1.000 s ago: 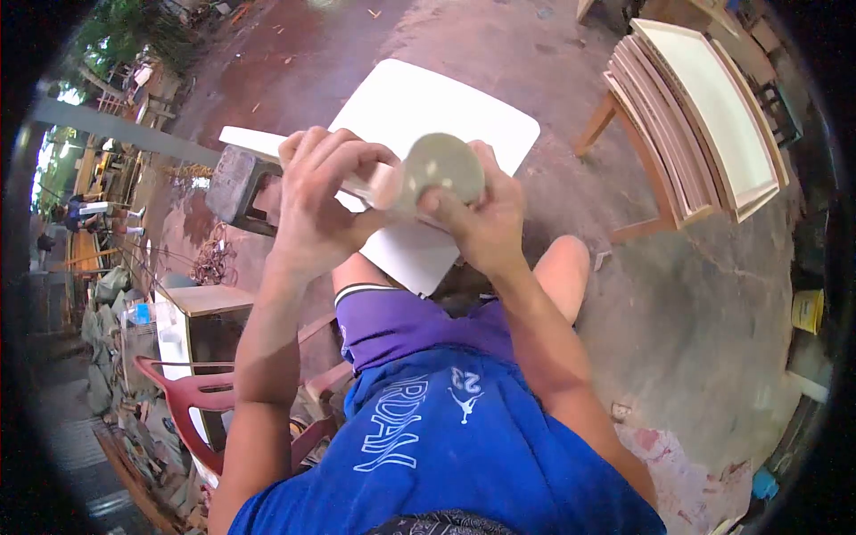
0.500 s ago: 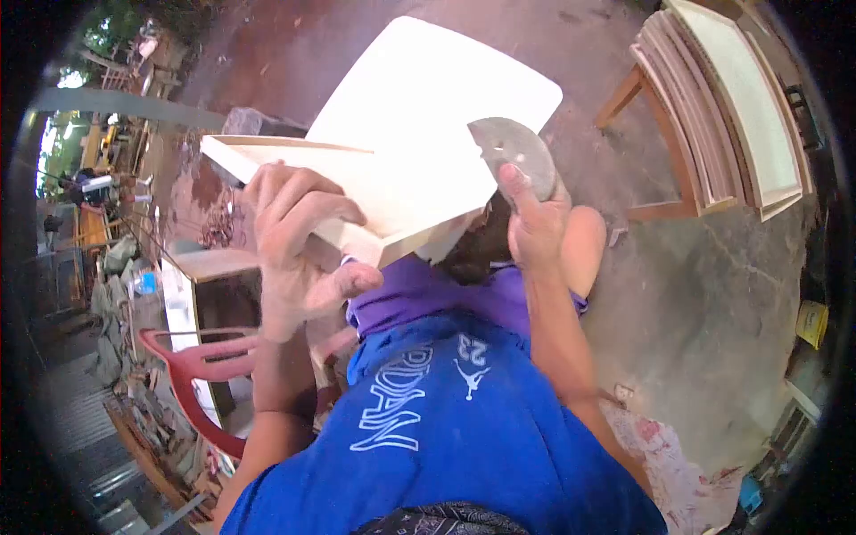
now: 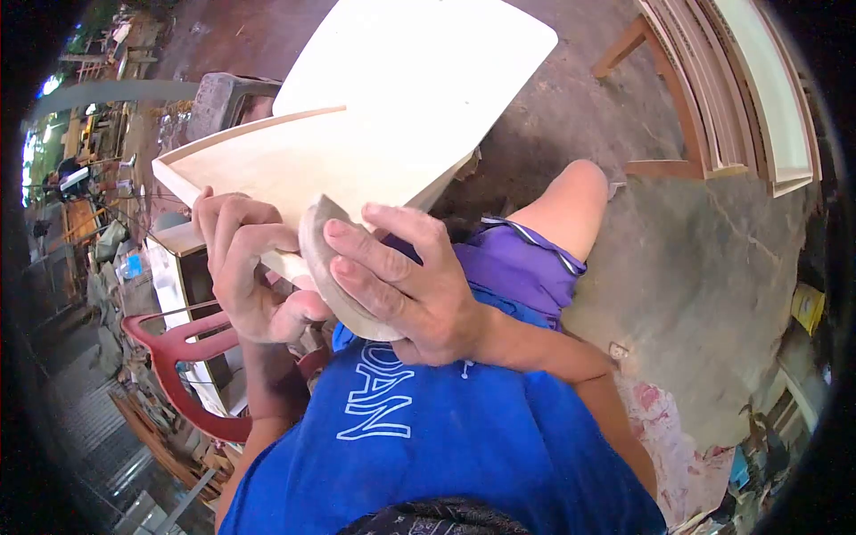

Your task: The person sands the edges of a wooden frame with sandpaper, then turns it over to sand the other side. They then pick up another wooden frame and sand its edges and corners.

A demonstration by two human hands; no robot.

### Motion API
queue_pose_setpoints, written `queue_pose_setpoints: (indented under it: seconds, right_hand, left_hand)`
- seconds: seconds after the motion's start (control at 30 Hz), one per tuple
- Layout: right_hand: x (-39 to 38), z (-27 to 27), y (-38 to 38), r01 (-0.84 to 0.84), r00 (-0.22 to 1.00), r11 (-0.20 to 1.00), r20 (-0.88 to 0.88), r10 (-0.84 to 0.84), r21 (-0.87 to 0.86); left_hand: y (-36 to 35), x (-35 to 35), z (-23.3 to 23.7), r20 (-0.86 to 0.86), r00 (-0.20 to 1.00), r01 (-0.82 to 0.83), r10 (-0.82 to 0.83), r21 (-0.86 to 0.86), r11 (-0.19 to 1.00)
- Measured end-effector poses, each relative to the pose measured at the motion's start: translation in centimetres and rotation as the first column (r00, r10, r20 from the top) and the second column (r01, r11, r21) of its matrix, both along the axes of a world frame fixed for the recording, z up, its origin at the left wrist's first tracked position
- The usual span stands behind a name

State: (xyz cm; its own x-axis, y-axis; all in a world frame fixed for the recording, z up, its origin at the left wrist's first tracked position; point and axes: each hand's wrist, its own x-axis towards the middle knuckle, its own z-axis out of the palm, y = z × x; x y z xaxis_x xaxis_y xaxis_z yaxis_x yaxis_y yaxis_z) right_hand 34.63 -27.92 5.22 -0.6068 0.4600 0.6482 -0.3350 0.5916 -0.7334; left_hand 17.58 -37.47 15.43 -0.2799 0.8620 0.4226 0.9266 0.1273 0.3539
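Note:
My left hand (image 3: 254, 263) is closed round the near edge of a pale wooden tray-like frame (image 3: 259, 165), which has a raised rim and tilts across my lap. In my right hand (image 3: 406, 290) is a grey sanding disc (image 3: 334, 281), bent under my fingers. The disc is against the frame's near corner, close to my left thumb, and hides that corner. Beyond the frame lies a large white panel with rounded corners (image 3: 428, 71); where the two meet is hard to tell in the glare.
A red plastic chair (image 3: 174, 357) stands at the left, beside a white-edged cabinet (image 3: 183, 294). A grey stool (image 3: 218, 102) is behind the frame. Stacked framed panels (image 3: 722, 98) lean on a wooden support at the right. Scrap wood (image 3: 116, 348) litters the far left.
My right hand has swung left and down, bringing the sanding disc from the right side onto the frame's near corner. The frame and my left hand have shifted left.

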Motion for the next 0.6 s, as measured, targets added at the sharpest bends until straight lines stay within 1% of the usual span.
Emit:
queue_pose_setpoints:
  seconds: [0.07,0.1,0.13,0.17,0.2,0.23,0.27,0.3,0.33,0.37,0.4,0.43,0.47,0.5,0.53,0.57,0.6]
  right_hand:
    - [-0.5,-2.2,0.7,0.064,0.997,0.997,0.031,-0.065,0.031]
    - [-0.2,-5.2,1.3,0.059,0.982,0.998,0.182,-0.058,0.0]
    - [-0.6,-10.2,2.4,0.12,0.963,0.99,0.232,-0.135,0.075]
    - [-0.5,-12.6,3.8,0.14,0.941,0.99,0.314,-0.128,-0.016]
    - [0.0,-15.5,5.0,0.15,0.863,0.982,0.499,-0.074,-0.115]
    - [0.4,-16.8,5.9,0.209,0.836,0.972,0.535,-0.123,-0.103]
    - [0.8,-16.3,6.1,0.194,0.822,0.976,0.559,-0.108,-0.097]
    - [0.8,-15.3,6.2,0.2,0.842,0.972,0.529,-0.107,-0.121]
    - [0.6,-13.4,5.3,0.179,0.864,0.97,0.498,-0.074,-0.165]
    - [0.1,-9.3,4.4,0.135,0.906,0.969,0.421,-0.035,-0.208]
    - [-0.1,-4.8,3.6,0.08,0.941,0.962,0.339,0.014,-0.261]
    - [-0.5,-2.1,2.6,0.035,0.976,0.91,0.21,0.058,-0.413]
    - [-1.0,-0.8,1.7,-0.012,0.993,0.832,0.089,0.074,-0.555]
    - [-2.7,-1.2,1.0,-0.094,0.989,0.827,0.044,0.143,-0.554]
    - [-3.6,-2.0,1.0,-0.098,0.982,0.828,0.084,0.172,-0.552]
    - [-4.6,-2.9,1.1,-0.092,0.973,0.835,0.129,0.192,-0.542]
    - [-5.2,-4.1,1.6,-0.077,0.963,0.848,0.182,0.2,-0.524]
  left_hand:
    - [0.1,0.2,-0.1,0.007,1.0,0.011,-0.011,0.003,1.0]
    - [0.1,0.2,0.0,0.003,1.0,0.014,-0.014,0.009,1.0]
    - [0.2,0.0,-0.1,-0.001,1.0,0.004,-0.004,0.022,1.0]
    - [0.0,-0.5,0.0,0.004,0.999,0.038,-0.038,0.025,0.999]
    - [-0.1,-0.5,0.1,0.011,0.998,0.065,-0.065,0.019,0.998]
    - [0.0,-0.5,0.2,0.021,0.996,0.087,-0.087,0.007,0.996]
    - [0.3,-0.7,0.4,0.013,0.995,0.095,-0.095,0.002,0.996]
    - [0.8,-1.1,0.4,0.0,0.992,0.129,-0.129,0.011,0.992]
    - [1.1,-0.9,0.9,0.007,0.992,0.129,-0.129,-0.053,0.99]
    - [1.8,-0.6,1.1,0.057,0.991,0.123,-0.12,-0.053,0.991]
    - [2.3,-0.4,1.0,0.053,0.991,0.122,-0.121,-0.005,0.993]
    - [2.7,-0.4,0.5,0.086,0.987,0.129,-0.136,0.081,0.988]
    - [2.9,-0.1,0.2,0.125,0.988,0.082,-0.093,0.091,0.992]
    - [3.7,-0.5,-0.4,0.014,0.994,0.101,-0.105,0.172,0.98]
    - [4.0,-0.8,0.1,0.039,0.991,0.122,-0.13,0.175,0.977]
    - [4.2,-1.1,-0.2,0.06,0.987,0.13,-0.149,0.248,0.96]
    - [4.4,-1.5,-0.5,0.034,0.993,0.1,-0.113,0.266,0.959]
